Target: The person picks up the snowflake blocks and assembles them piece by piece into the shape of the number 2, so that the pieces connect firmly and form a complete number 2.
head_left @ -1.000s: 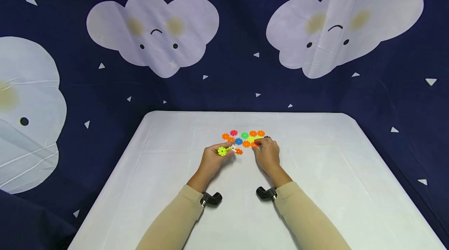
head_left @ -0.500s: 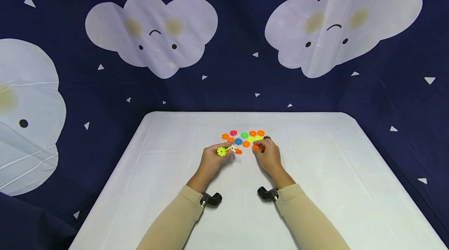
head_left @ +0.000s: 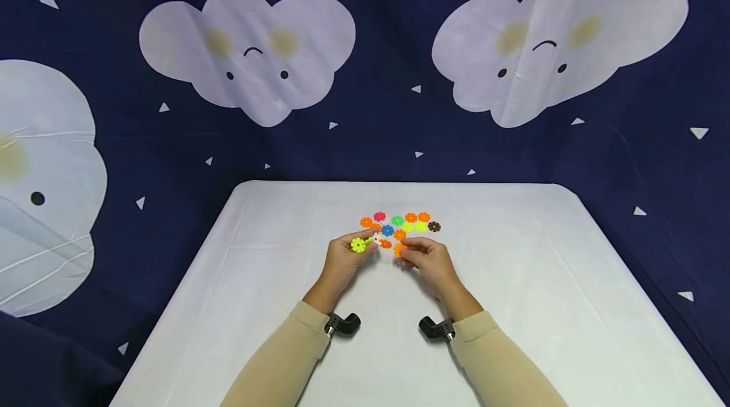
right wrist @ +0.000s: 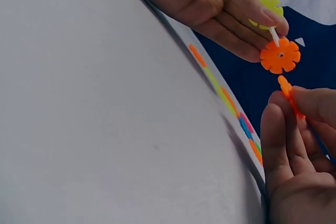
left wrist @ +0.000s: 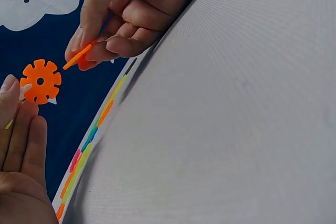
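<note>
My left hand (head_left: 339,262) pinches a short chain of joined notched plastic discs. A yellow disc (head_left: 358,245), a white disc (right wrist: 274,36) and an orange notched disc (right wrist: 272,59) show in it, the orange one at the end toward my right hand. Between thumb and fingers, my right hand (head_left: 438,269) holds a loose orange notched disc (head_left: 398,250), seen nearly edge-on in the left wrist view. In the right wrist view this disc sits just below the chain's orange end, with a small gap between them. Fingers partly cover the yellow discs.
Behind the hands, several loose notched discs lie flat on the white table (head_left: 388,350), among them a blue disc (head_left: 388,230), a green disc (head_left: 397,220), a pink disc (head_left: 379,216) and a dark brown disc (head_left: 434,227). A dark blue cloth with clouds hangs behind.
My right hand has taken an orange disc from the right part of the group and brought it left and nearer, close to the chain. My left hand has barely moved.
</note>
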The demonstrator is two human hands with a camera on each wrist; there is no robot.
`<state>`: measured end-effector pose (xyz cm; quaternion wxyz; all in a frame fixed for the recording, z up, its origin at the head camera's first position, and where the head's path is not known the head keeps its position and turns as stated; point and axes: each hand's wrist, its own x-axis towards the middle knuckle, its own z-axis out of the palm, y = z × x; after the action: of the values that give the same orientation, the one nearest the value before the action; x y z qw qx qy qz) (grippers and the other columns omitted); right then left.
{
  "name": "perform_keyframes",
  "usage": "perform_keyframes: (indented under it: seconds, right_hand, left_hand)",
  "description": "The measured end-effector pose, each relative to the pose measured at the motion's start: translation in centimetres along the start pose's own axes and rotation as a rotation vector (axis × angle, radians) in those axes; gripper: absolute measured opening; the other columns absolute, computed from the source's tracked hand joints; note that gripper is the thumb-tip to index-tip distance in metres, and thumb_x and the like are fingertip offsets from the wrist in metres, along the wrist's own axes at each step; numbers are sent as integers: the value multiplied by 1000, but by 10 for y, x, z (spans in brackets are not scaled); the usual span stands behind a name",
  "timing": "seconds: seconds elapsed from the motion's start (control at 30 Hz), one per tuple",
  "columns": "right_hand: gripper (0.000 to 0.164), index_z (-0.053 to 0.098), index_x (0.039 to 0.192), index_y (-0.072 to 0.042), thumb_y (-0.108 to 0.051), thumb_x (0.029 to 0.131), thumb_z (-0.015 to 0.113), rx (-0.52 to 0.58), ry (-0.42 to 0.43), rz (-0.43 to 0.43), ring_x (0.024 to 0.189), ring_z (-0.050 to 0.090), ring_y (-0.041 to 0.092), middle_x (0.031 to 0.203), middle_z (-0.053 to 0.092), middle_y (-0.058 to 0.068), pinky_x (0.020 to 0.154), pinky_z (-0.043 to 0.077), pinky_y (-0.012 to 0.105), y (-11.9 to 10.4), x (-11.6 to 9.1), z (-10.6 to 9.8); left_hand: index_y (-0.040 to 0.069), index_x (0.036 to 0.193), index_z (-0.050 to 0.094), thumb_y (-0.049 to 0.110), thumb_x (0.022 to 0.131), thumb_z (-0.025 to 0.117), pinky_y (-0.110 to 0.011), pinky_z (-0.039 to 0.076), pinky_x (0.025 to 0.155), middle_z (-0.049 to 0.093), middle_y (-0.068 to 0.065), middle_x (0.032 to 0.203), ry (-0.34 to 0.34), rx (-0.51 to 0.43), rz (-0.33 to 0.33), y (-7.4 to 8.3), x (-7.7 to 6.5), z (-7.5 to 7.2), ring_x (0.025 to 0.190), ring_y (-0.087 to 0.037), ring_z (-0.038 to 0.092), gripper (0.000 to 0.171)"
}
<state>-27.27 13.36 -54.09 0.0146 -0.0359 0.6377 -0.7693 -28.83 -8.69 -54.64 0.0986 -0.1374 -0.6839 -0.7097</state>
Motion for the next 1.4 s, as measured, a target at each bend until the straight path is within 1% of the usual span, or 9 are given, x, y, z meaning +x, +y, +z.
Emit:
perform_keyframes:
  seconds: [0.17, 0.33, 0.57, 0.77, 0.9, 1.13, 1.3, 1.4]
  right_hand:
    - [30, 66, 121, 20, 15, 92, 71, 27, -35, -12, 80, 74, 27, 97, 74, 20, 75, 64, 35, 1, -2, 3]
    - [28, 66, 122, 20, 15, 94, 68, 60, -44, -3, 79, 73, 25, 98, 74, 18, 75, 64, 35, 0, -3, 4]
    - [28, 65, 122, 20, 16, 95, 67, 113, -56, 24, 79, 73, 22, 99, 73, 15, 76, 64, 34, 0, -3, 4]
    - [29, 65, 123, 20, 16, 95, 67, 113, -78, 30, 81, 73, 22, 103, 73, 16, 79, 64, 36, 0, -4, 4]
    - [31, 63, 125, 22, 16, 95, 68, 102, -90, 27, 81, 73, 21, 106, 73, 16, 80, 64, 36, 0, -4, 4]
    - [28, 66, 122, 19, 18, 94, 67, 110, -59, 27, 79, 73, 21, 105, 74, 18, 78, 64, 34, 2, -3, 4]
    - [28, 65, 122, 21, 20, 94, 66, 118, -43, 22, 78, 73, 20, 105, 74, 18, 77, 63, 32, 4, -3, 5]
    - [30, 63, 123, 22, 20, 94, 65, 118, -39, 22, 79, 73, 19, 105, 73, 19, 78, 63, 32, 3, -4, 6]
  left_hand:
    - [0, 117, 79, 2, 85, 88, -32, 52, 104, 76, -9, 117, -1, -14, 12, 0, 0, 1, 121, -26, 66, 34]
    - [-1, 118, 79, 0, 85, 87, -32, 52, 104, 76, -8, 118, -13, -21, -1, 1, -1, 1, 122, -26, 66, 34]
    - [0, 119, 78, 5, 86, 88, -32, 51, 105, 76, -7, 118, -31, -3, -12, 0, -1, 1, 123, -25, 65, 35]
    - [-6, 120, 75, 4, 88, 86, -32, 52, 103, 74, -15, 121, -58, -10, 0, -1, -1, 1, 123, -26, 66, 36]
    - [-6, 119, 76, 2, 88, 86, -31, 53, 102, 75, -15, 120, -61, -4, -2, 1, -1, 1, 121, -26, 66, 34]
    - [-3, 119, 77, 3, 88, 86, -33, 53, 102, 76, -11, 119, -56, 0, -24, 2, -1, 2, 121, -27, 67, 33]
    - [-2, 120, 77, 8, 88, 87, -35, 52, 105, 75, -10, 121, -77, 34, -13, 3, -2, 3, 121, -26, 66, 35]
    - [-2, 121, 77, 8, 88, 87, -36, 51, 106, 75, -10, 122, -83, 35, -2, 4, -3, 3, 122, -27, 66, 35]
